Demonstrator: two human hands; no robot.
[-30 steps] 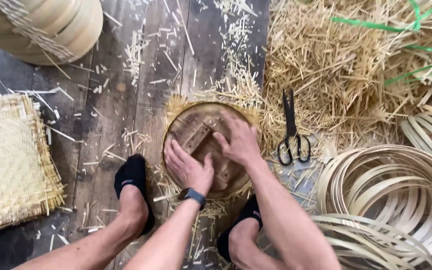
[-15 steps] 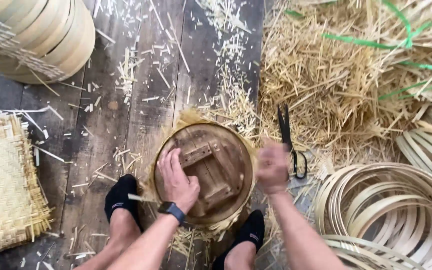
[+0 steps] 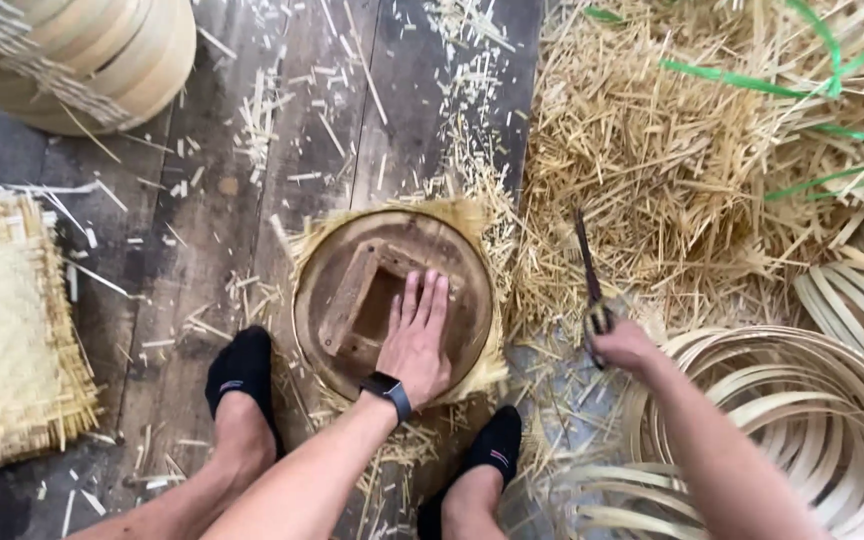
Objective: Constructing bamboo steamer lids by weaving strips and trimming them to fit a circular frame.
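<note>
- Round wooden form [image 3: 337, 300] with a square block frame on top lies on the dark plank floor [image 3: 282, 120] between my two black-socked feet [image 3: 242, 375], a fringe of pale woven bamboo [image 3: 472, 215] sticking out all around its rim.
- My left hand [image 3: 414, 340] lies flat on the form, fingers together and stretched out, pressing it down.
- My right hand [image 3: 624, 345] is closed around the handles of the dark metal scissors [image 3: 588, 275], lifted just beside the form with the blades pointing away from me.
- By my judgement the trimming is partly done: cut splinters litter the floor, yet the ragged fringe remains around the rim.
- Coiled bamboo hoops [image 3: 782, 430] lie to my right; a square woven mat [image 3: 7, 330] lies to my left.
</note>
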